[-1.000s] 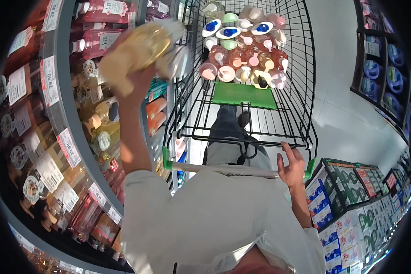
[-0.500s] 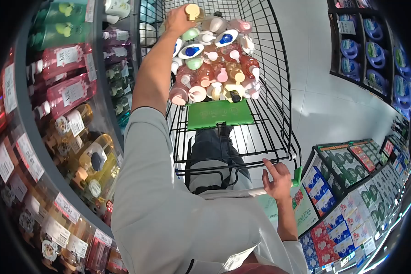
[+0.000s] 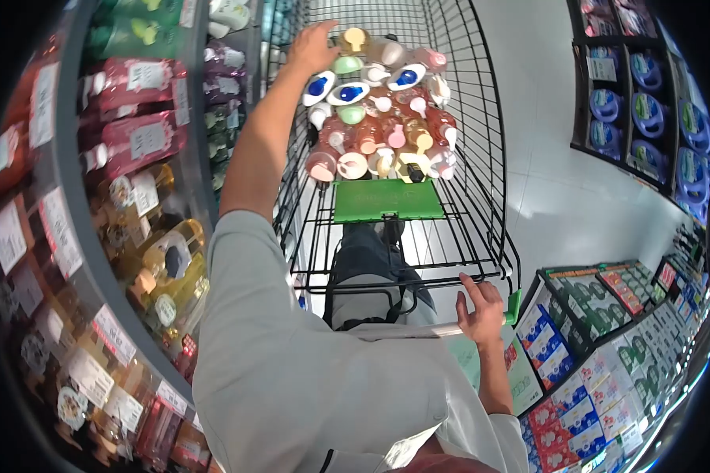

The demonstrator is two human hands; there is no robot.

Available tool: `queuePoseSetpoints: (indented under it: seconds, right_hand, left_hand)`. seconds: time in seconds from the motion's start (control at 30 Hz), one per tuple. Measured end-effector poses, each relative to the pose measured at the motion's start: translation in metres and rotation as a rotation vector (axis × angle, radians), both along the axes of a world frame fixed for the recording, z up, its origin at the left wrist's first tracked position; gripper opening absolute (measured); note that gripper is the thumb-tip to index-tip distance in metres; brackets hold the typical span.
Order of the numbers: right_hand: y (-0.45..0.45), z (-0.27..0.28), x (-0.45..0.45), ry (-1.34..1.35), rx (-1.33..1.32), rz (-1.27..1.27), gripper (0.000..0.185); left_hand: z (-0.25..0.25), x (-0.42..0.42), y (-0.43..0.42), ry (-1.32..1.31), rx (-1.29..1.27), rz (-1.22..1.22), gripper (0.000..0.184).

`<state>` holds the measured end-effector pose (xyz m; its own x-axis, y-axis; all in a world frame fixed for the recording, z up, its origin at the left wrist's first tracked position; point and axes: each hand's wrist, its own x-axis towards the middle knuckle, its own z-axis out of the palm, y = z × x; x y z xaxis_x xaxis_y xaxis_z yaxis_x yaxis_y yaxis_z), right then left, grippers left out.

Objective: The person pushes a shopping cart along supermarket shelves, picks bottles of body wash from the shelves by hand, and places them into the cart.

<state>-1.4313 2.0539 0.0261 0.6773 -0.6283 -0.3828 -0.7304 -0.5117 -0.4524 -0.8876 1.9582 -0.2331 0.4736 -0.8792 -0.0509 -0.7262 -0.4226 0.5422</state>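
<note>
My left hand [image 3: 314, 49] is over the far left of the shopping cart [image 3: 493, 150], fingers apart and holding nothing. Just right of it stands a bottle with a pale yellow pump top [image 3: 355, 39]. Many pump bottles are packed upright in the cart, including a white one with a blue top [image 3: 408, 76], one with a light green cap [image 3: 352, 114] and a reddish one [image 3: 323, 163]. My right hand [image 3: 481, 314] grips the right end of the cart handle [image 3: 438, 331], index finger stretched forward towards the black wire rim.
A green flap [image 3: 388, 200] lies before the bottles. Shelves on the left hold pink bottles [image 3: 143, 142] and yellow bottles [image 3: 173, 264]. Blue-purple jugs [image 3: 649, 115] fill a rack at right. Boxed goods [image 3: 556, 426] are stacked at lower right, beside pale floor [image 3: 540, 213].
My left hand has let go of the yellow-topped bottle and moved left of it. The cart's contents sit slightly further right and lower in view. My right hand stays on the handle.
</note>
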Motion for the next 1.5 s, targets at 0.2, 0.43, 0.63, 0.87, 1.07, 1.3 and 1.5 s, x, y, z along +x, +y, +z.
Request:
queuePoseSetpoints:
  seconds: [0.2,0.43,0.63,0.87,1.07,1.3,1.5]
  right_hand:
    - [0.004,0.000,0.000,-0.071,-0.004,0.026,0.049]
    - [0.001,0.000,0.008,-0.040,-0.030,-0.026,0.048]
    - [-0.005,0.007,0.028,-0.039,-0.043,-0.042,0.047]
    - [-0.026,0.007,0.060,-0.019,-0.074,-0.081,0.045]
    - [-0.069,-0.007,0.095,-0.035,-0.103,-0.099,0.046]
    - [-0.105,-0.011,0.123,-0.020,-0.098,-0.106,0.046]
    - [-0.132,-0.018,0.148,0.008,-0.094,-0.077,0.047]
  left_hand:
    - [0.167,-0.089,0.146,0.364,-0.200,0.050,0.045]
    - [0.240,-0.228,0.311,0.442,-0.288,0.069,0.024]
    - [0.245,-0.278,0.337,0.152,-0.281,-0.083,0.023]
    - [0.245,-0.240,0.295,0.352,-0.016,0.080,0.037]
    - [0.235,-0.199,0.245,0.311,0.239,0.054,0.049]
    - [0.231,-0.163,0.205,0.346,0.360,0.021,0.059]
    - [0.230,-0.142,0.180,0.391,0.385,0.104,0.065]
